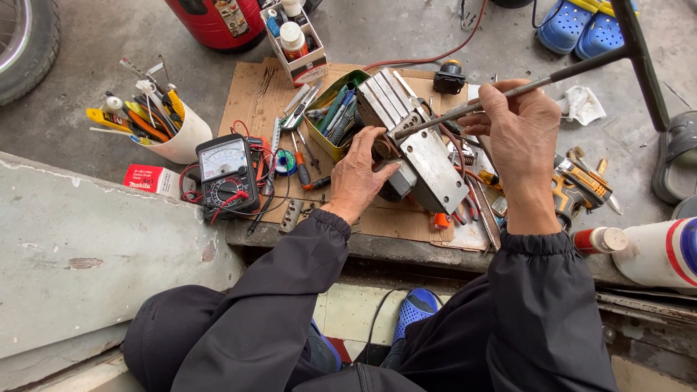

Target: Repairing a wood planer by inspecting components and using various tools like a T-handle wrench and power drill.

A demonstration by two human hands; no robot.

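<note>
You have the grey metal power tool body [417, 149] in the middle of the view, lying on a sheet of brown cardboard [254, 94] that covers the concrete ledge [87, 247] in front of your knees. Your left hand [359, 178] is closed around its lower left side, at about 8 o'clock from its centre, and keeps it tilted. Your right hand [519, 134] is clenched on the shaft of a long T-handle wrench [581, 69]; the handle goes up toward 2 o'clock and the tip meets the tool body near its upper edge. I judge that the work on this fastener is in the middle: the wrench is seated, the housing looks closed as far as I can see, and no loose cover lies beside it. Whether the screw is tight or loose, I cannot tell.

At 10 o'clock from the tool body stands a yellow-green tin [335, 116] full of small tools. Farther at 9 o'clock is a black analog multimeter [226, 174] with red and black leads, and beyond it a white cup [178, 134] with screwdrivers. At 3 o'clock, just past your right wrist, lies a yellow and black cordless drill [581, 185], and at 4 o'clock a white bottle [653, 250] on its side.
</note>
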